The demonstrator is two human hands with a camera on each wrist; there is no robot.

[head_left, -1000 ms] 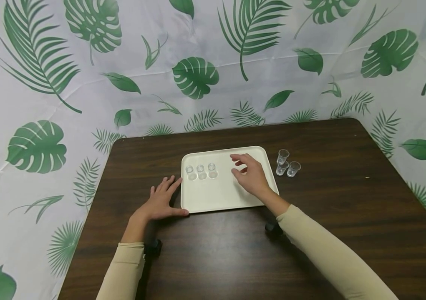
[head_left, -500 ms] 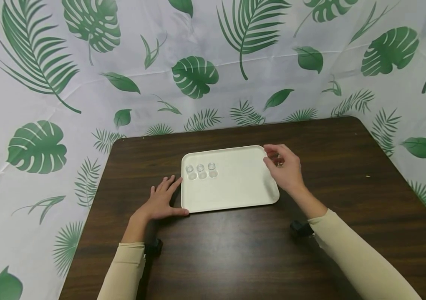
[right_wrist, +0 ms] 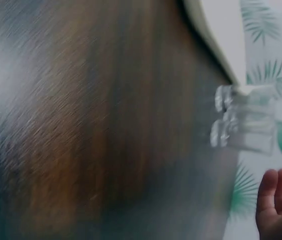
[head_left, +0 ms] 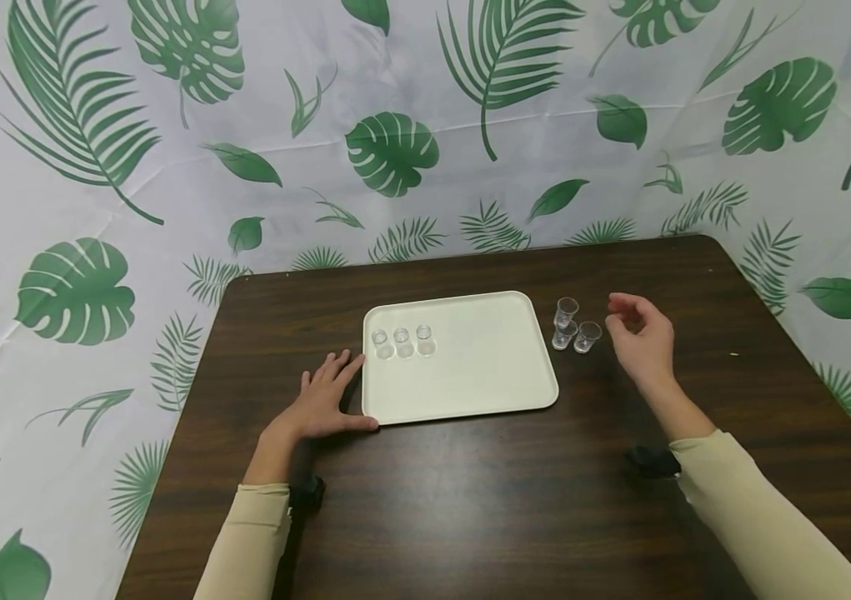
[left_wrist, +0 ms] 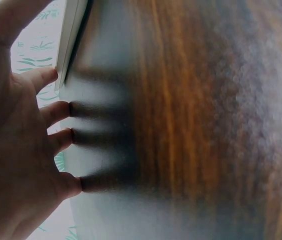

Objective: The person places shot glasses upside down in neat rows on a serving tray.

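Note:
My left hand (head_left: 322, 407) is spread with straight fingers at the near left corner of a cream tray (head_left: 470, 379). Its thumb and index finger touch the rim, and the other fingertips rest on the wood. Three clear shot glasses (head_left: 402, 337) stand in a row at the tray's left, apparently upside down. Just off the right edge are three more shot glasses (head_left: 565, 312), upright and close together. To the right of that cluster, my right hand (head_left: 644, 337) hovers with loosely bent fingers and nothing in them. In the right wrist view its fingers (right_wrist: 267, 192) hang beside the glasses (right_wrist: 251, 125).
Both hands work over a dark wood-grain table (head_left: 455, 500). A white cloth with green leaves (head_left: 282, 225) hangs behind the table's far edge and along both sides. A tiny pale speck (head_left: 733, 354) lies on the table at the right.
My right hand has moved rightward from above the tray, past the upright glasses, to their right side, uncovering them again. The left hand, tray and glasses have stayed put.

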